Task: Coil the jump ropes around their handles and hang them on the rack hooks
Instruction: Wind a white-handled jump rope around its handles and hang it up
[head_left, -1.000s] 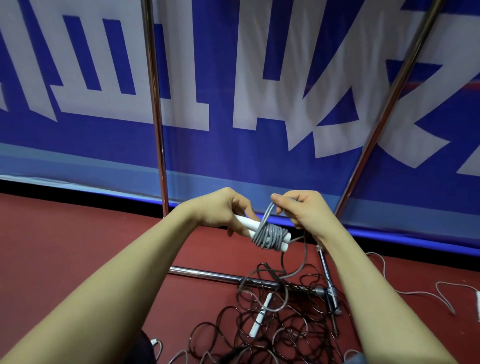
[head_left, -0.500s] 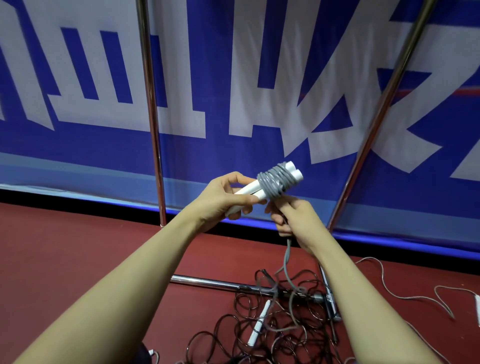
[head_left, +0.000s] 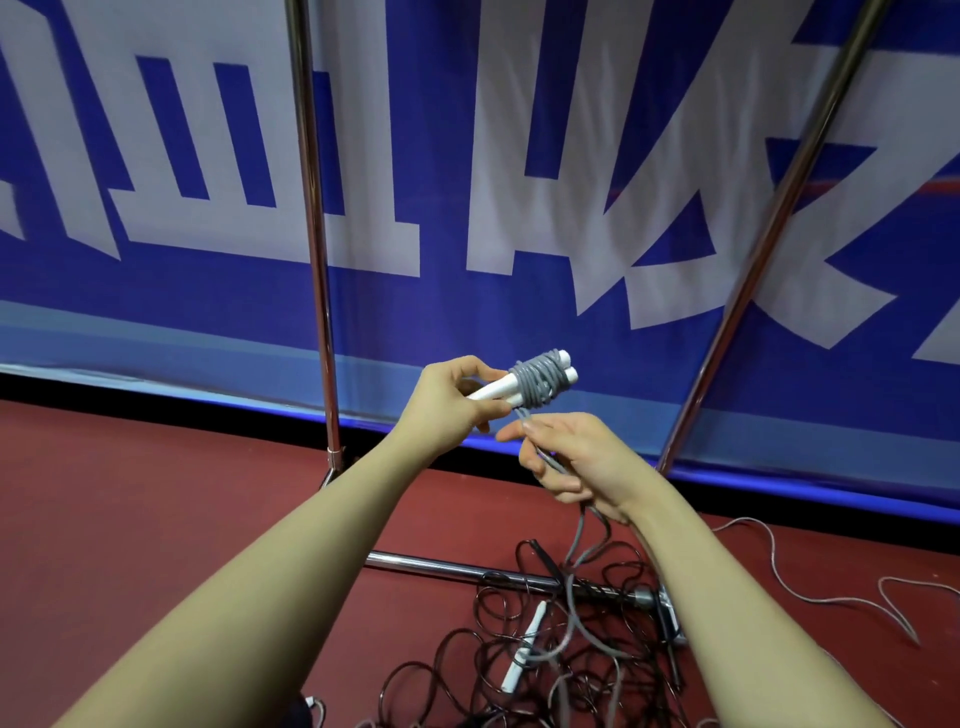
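Note:
My left hand (head_left: 457, 400) grips two white jump rope handles (head_left: 491, 391) held side by side, their far ends pointing up and right. Grey rope (head_left: 535, 382) is coiled in several turns around the handles near those ends. The loose grey rope runs down from the coil through my right hand (head_left: 576, 457), whose fingers curl round it just below the handles. From there it drops to the floor. The rack's chrome posts (head_left: 311, 234) rise behind my hands. No hooks show in this view.
A tangle of dark ropes (head_left: 545, 654) with a white handle (head_left: 524, 649) lies on the red floor by the rack's chrome base bar (head_left: 441, 565). A pale rope (head_left: 810, 587) trails at the right. A blue and white banner (head_left: 519, 208) stands behind the rack.
One second ago my right hand was above the handles looping rope over them. It has since come under and lower, and the handles have tilted up to the right.

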